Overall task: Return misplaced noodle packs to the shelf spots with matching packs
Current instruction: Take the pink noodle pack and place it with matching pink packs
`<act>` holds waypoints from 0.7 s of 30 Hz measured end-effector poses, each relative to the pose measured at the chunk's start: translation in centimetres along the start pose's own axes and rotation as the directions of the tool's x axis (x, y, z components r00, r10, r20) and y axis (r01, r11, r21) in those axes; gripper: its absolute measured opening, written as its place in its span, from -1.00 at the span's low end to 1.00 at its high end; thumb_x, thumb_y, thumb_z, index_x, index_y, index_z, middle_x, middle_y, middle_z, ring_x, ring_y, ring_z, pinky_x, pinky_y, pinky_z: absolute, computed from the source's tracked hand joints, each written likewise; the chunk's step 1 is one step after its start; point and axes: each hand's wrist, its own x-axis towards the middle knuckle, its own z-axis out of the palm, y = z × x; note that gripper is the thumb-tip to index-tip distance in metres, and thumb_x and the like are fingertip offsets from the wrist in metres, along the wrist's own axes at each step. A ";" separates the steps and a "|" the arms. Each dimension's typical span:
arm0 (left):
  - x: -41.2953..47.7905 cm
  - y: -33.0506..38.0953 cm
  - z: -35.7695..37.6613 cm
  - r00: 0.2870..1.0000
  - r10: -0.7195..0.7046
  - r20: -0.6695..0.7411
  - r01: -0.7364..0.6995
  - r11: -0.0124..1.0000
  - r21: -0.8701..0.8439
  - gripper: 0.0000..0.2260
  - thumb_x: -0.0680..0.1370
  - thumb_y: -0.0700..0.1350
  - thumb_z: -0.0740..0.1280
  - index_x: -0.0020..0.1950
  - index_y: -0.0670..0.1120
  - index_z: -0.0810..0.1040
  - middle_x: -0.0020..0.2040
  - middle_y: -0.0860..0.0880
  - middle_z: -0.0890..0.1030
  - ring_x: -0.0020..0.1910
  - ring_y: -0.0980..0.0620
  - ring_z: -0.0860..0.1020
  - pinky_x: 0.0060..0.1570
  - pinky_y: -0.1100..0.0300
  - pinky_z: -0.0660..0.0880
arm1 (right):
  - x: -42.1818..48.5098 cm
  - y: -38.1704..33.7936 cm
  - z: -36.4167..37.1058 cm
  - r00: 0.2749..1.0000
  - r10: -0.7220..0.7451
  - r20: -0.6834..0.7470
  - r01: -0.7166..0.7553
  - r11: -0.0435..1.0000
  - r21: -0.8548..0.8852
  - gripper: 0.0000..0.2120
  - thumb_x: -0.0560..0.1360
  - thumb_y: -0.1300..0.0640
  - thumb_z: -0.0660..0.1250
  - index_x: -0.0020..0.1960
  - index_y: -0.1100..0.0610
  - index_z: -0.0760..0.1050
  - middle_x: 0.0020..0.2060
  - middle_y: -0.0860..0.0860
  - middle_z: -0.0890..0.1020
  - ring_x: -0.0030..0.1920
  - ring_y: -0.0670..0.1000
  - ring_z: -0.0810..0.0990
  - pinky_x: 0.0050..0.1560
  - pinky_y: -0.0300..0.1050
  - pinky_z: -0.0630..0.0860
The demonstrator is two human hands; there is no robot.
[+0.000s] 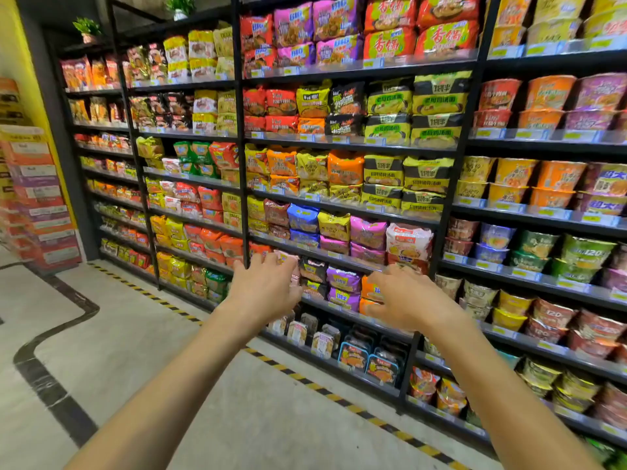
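Left hand [264, 286] and right hand [403, 300] hover at the shelf [342, 257] edge, fingers spread, grasping nothing. Between them sit two purple packs [343, 279] and two black packs [312, 270]. The left fingertips perhaps touch a pink pack [289, 256]. Open floor [135, 334] lies to the left.

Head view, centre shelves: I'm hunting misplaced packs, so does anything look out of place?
Probably. In the third visible row down, an orange pack sits on top of a yellow pack, breaking that column's colour. Similar orange packs are stacked two columns to the left.
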 end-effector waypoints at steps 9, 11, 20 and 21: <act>-4.2 -1.5 4.6 0.987 -0.008 0.160 0.020 0.997 -0.071 -0.49 0.64 0.20 0.15 0.57 0.08 0.24 0.47 -0.11 0.40 0.47 -0.21 0.33 0.40 -0.28 0.28 | -2.0 -3.7 4.7 0.993 -0.023 0.113 0.021 1.000 0.020 -0.50 0.60 -0.18 0.23 0.45 0.05 0.34 0.39 0.10 0.40 0.36 0.15 0.38 0.24 0.08 0.44; -5.1 -2.1 5.5 0.983 -0.014 0.183 0.028 0.997 -0.076 -0.50 0.64 0.20 0.14 0.55 0.07 0.27 0.46 -0.11 0.41 0.45 -0.22 0.35 0.37 -0.25 0.30 | -2.2 -4.5 5.8 0.990 -0.025 0.141 0.020 0.999 0.040 -0.46 0.60 -0.19 0.24 0.50 0.02 0.29 0.41 0.09 0.39 0.37 0.15 0.38 0.26 0.09 0.42; -8.1 -6.1 10.2 0.913 -0.040 0.405 0.072 0.995 -0.064 -0.50 0.64 0.22 0.16 0.55 0.06 0.30 0.49 -0.08 0.42 0.47 -0.17 0.36 0.34 -0.14 0.36 | -2.4 -7.1 11.2 0.964 -0.016 0.267 -0.009 0.996 0.093 -0.42 0.58 -0.24 0.24 0.51 -0.03 0.28 0.42 0.06 0.38 0.37 0.15 0.38 0.25 0.08 0.42; -8.1 -6.4 10.6 0.909 -0.040 0.415 0.074 0.995 -0.067 -0.49 0.64 0.22 0.16 0.55 0.07 0.29 0.48 -0.08 0.42 0.47 -0.17 0.36 0.35 -0.15 0.35 | -2.3 -7.2 11.5 0.963 -0.017 0.271 -0.012 0.994 0.105 -0.41 0.58 -0.24 0.23 0.53 -0.04 0.25 0.44 0.05 0.36 0.38 0.14 0.38 0.25 0.07 0.41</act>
